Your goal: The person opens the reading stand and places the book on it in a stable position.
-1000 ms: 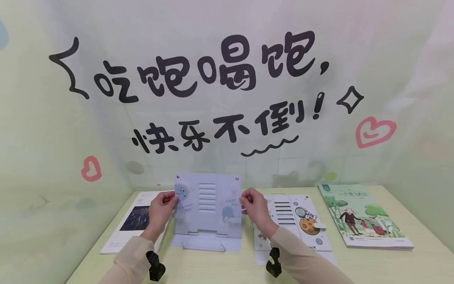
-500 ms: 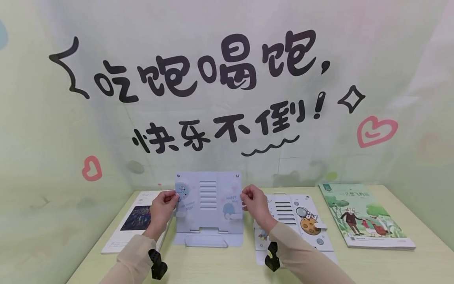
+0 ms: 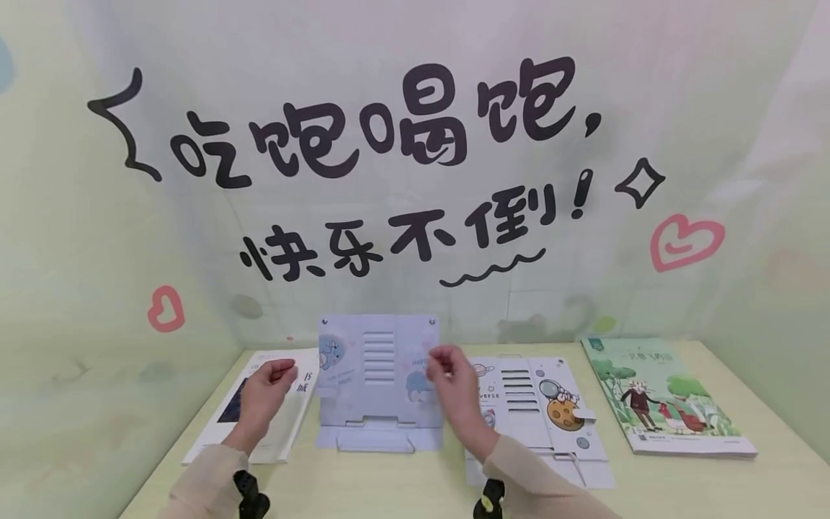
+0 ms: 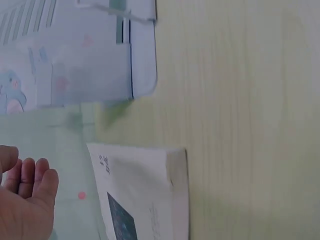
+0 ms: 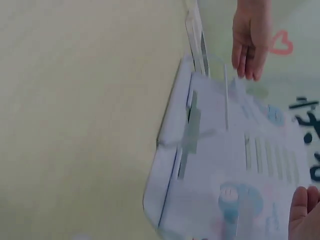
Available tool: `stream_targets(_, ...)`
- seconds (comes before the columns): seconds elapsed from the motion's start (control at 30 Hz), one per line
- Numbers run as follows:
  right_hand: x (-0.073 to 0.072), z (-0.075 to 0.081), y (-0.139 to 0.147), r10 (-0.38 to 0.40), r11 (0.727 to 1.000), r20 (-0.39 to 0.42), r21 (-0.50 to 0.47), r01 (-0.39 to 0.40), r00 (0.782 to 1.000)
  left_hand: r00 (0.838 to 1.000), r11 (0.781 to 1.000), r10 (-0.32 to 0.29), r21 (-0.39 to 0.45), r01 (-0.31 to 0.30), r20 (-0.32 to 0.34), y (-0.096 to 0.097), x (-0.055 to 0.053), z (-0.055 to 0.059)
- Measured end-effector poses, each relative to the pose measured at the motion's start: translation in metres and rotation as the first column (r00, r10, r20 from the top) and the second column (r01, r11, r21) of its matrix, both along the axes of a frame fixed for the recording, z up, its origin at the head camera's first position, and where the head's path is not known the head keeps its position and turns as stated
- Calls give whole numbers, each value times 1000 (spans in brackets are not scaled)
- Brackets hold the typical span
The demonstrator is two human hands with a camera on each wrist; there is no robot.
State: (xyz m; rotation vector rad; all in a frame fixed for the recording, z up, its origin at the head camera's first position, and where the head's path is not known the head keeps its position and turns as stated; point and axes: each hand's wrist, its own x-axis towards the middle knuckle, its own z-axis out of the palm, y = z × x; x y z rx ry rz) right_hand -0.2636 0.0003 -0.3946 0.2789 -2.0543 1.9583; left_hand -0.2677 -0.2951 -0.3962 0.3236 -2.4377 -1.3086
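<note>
Nearest of all, the left hand (image 3: 262, 400) is seen in front of the white paperback book (image 3: 295, 414), its fingers loosely bent and nothing gripped. Across from it, the right hand (image 3: 462, 396) is held at the right edge of the pale lilac-white, rectangular folding book stand (image 3: 355, 404), fingers lightly curled, nothing grasped (whether that edge is brushed cannot be told).

And here, between the hands, the stand is found standing on the pale wood-grained table (image 3: 681, 486), its slotted panel raised and leaned back above a flat lower ledge. By its look, thin and stiff sheet is to be expected: light enough to be lifted easily, smooth enough to be let slip by a careless pinch, hardly fragile, though the slender clear loop (image 3: 376, 451) at the front could be bent. The panel is best taken by both side edges, mid-height; the loop should be spared.

Off to the right, a white stand printed with an astronaut (image 3: 537, 404) is passed, then a green-covered picture book (image 3: 668, 396).
</note>
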Motion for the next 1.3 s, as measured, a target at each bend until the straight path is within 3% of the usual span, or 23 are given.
stream_targets(0.1, 24, -3, -22, 187, 982, 15, 20, -187, 982, 998, 998, 51, -41, -50, 25, -20, 7, -3)
stream_targets(0.23, 50, -15, -50, 390, 919, 114, 17, -394, 914, 995, 992, 80, -104, -73, 58, -40, 14, -8)
stream_targets(0.37, 61, -28, -72, 488, 868, 230, -31, -495, 842, 995, 986, 89, -144, -80, 53, -53, 18, -9)
stream_targets(0.47, 63, -35, -85, 520, 847, 277, -47, -529, 808, 994, 980, 106, -172, -98, 34, -60, 19, -8)
stream_targets(0.53, 63, -40, -92, 515, 847, 297, -31, -531, 804, 993, 976, 115, -192, -108, 30, -64, 20, -8)
stream_targets(0.7, 61, -49, -109, 462, 865, 297, 54, -498, 836, 990, 974, 115, -207, -97, 76, -74, 24, -14)
stream_targets(0.8, 57, -48, -118, 437, 880, 305, 52, -473, 846, 988, 974, 114, -209, -89, 108, -79, 26, -17)
stream_targets(0.9, 53, -45, -127, 403, 895, 341, 47, -443, 850, 986, 971, 124, -219, -97, 114, -84, 26, -19)
stream_targets(0.97, 51, -42, -132, 387, 901, 379, 37, -432, 840, 985, 970, 126, -224, -97, 117, -87, 27, -19)
stream_targets(1.13, 47, -40, -144, 390, 910, 406, -32, -413, 827, 979, 976, 91, -212, -51, 181, -93, 30, -21)
stream_targets(1.3, 47, -41, -155, 371, 923, 392, -53, -381, 842, 960, 986, 70, -165, -26, 270, -98, 32, -22)
